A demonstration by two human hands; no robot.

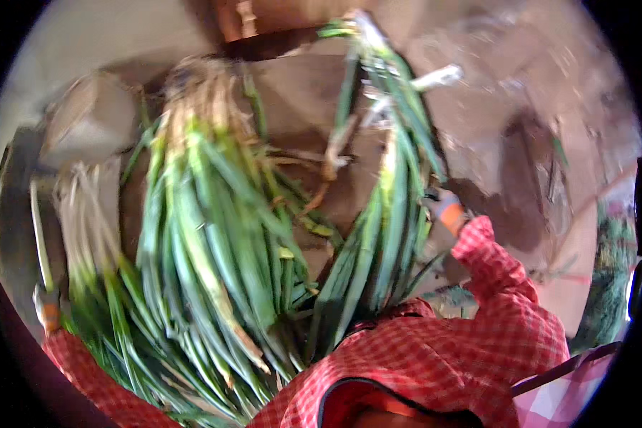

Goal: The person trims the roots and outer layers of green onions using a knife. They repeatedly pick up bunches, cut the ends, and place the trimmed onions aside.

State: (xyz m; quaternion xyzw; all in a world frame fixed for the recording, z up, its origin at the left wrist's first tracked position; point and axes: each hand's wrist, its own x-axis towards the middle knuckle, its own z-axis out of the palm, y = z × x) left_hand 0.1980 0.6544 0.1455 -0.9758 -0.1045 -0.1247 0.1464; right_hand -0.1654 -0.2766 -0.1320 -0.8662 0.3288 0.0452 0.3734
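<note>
My left hand [47, 311], in a light glove with an orange cuff, is at the far left, closed around a single long green onion [41, 241] whose pale end points up. Beside it lies a bunch of slender green onions [88, 230]. My right hand [445, 208], gloved with dark fingertips, is at the right edge of a pile of green onions [390, 198]. Its fingers are blurred, so their grip cannot be made out. Between my hands spreads a large heap of green onions [214, 214], with brown, dry-skinned root ends away from me.
A pale block-like object [93, 117] stands behind the slender bunch. One white stalk [437, 77] sticks out from the right pile. Torn brown skins [329, 160] lie between the heaps. Thin plastic sheeting [513, 80] appears to cover the ground at right. Dark green netting [610, 267] lies farther right.
</note>
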